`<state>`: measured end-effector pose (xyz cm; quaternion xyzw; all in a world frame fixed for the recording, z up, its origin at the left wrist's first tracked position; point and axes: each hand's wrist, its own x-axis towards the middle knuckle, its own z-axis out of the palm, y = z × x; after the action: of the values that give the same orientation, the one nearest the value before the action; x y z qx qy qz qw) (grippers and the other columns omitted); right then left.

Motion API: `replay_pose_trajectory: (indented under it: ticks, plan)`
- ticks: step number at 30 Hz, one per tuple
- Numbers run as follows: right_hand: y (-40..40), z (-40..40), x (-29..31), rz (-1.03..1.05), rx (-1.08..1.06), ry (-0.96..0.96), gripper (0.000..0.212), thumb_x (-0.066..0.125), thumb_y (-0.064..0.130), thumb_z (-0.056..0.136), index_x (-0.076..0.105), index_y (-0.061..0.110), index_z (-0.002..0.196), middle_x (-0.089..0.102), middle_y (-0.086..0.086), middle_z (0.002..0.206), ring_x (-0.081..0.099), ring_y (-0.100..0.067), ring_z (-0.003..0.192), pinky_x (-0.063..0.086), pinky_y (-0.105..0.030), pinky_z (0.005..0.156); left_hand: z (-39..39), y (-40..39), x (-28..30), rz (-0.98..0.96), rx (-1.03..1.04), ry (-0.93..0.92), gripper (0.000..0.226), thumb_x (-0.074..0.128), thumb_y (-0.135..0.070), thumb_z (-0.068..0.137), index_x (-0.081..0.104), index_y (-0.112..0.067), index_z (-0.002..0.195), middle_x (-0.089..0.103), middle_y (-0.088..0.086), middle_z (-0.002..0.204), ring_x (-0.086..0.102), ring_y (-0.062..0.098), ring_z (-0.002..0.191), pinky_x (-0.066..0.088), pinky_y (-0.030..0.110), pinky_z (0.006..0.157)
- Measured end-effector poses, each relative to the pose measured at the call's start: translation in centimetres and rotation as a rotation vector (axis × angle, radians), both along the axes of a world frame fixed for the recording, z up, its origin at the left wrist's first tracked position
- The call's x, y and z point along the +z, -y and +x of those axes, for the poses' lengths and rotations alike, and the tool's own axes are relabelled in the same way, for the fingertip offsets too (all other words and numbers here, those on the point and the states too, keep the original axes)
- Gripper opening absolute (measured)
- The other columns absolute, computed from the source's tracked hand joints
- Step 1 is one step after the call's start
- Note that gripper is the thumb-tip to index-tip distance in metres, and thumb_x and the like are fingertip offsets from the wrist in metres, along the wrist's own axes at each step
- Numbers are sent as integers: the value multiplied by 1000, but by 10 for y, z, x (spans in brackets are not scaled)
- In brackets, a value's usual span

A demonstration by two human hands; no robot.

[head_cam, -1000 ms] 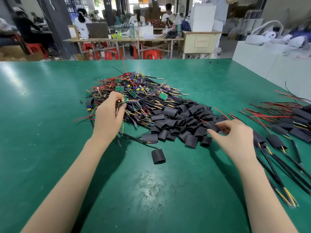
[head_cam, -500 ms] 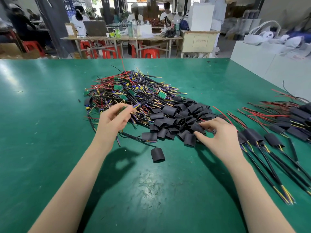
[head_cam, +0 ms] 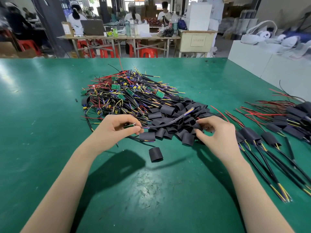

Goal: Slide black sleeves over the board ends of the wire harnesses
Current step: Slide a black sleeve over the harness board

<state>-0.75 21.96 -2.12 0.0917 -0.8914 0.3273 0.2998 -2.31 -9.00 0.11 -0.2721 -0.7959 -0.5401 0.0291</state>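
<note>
I count only a small batch of finished harnesses with matte black sleeves [head_cam: 269, 138] fanned out at my right on the smooth green table [head_cam: 42, 132], while the big tangled heap of thin red, yellow and black wired harnesses with small green boards [head_cam: 127, 96] waits, so most work is left. My left hand [head_cam: 116, 130] pinches one glossy black-cabled harness [head_cam: 168, 122] by its flat green board end. My right hand [head_cam: 217, 133] curls its fingers into the pile of soft, flattened black tube sleeves [head_cam: 178, 118], apparently picking one, though I cannot tell if it grips any.

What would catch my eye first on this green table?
A big tangle of coloured wire harnesses sits mid-table, with a heap of black sleeves against its right side. In front, the left hand pinches one harness's small green board, and the right hand reaches into the sleeves.
</note>
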Motion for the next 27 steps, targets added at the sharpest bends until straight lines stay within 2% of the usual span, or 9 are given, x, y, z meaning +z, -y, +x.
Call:
replay_pose_trajectory:
  ticks: [2,7,12,15,18,20,23,27]
  plan:
    - [1,0,0,-1,13,5,22,75,2,70,72,14,89,68,2,82,62,-12,70,52,-28,72,0,1,0,-14,-30,24,7,67,-18,86,72,-23,84,75,2,86,71,21,87,54,42,86]
    - [2,0,0,-4,31,-3,23,75,2,71,72,13,91,69,3,85,63,-16,72,54,-37,73,0,5,0,-95,-68,45,13,64,-6,91,73,-15,87,74,4,86,68,14,83,54,25,81]
    - [4,1,1,-34,72,-2,24,74,1,72,73,13,93,69,4,88,64,-15,76,55,-36,76,-1,7,-2,-110,-79,64,9,64,-8,90,72,-11,88,74,4,86,68,10,83,49,15,78]
    - [3,2,2,-29,109,-12,27,75,-1,72,72,13,95,68,4,89,64,-13,77,55,-31,77,-2,7,-3,-128,-78,67,9,64,-15,89,72,-11,88,73,4,86,67,9,81,49,17,78]
    - [6,4,3,3,174,-10,28,75,-4,71,71,12,93,67,2,88,61,-8,74,52,-22,76,-3,8,-4,-151,-40,68,8,64,-12,90,72,-13,87,72,8,85,64,11,77,50,28,75]
    - [6,4,4,52,194,-2,28,74,-4,70,70,12,93,65,2,89,61,-11,77,52,-27,76,-4,9,-5,-172,-14,68,10,65,-10,92,72,-16,87,72,6,84,60,10,71,48,28,70]
    - [7,6,5,183,188,-1,26,75,4,70,69,12,94,63,2,91,59,-19,85,48,-37,78,-5,10,-6,-225,3,66,15,66,-11,92,71,-23,84,70,3,78,53,7,62,41,18,59]
    - [11,8,6,401,154,-40,25,76,13,67,69,16,90,65,4,89,57,-23,84,37,-34,74,-8,8,-12,-274,47,43,12,67,-17,91,70,-26,85,64,0,70,45,10,57,36,21,54]
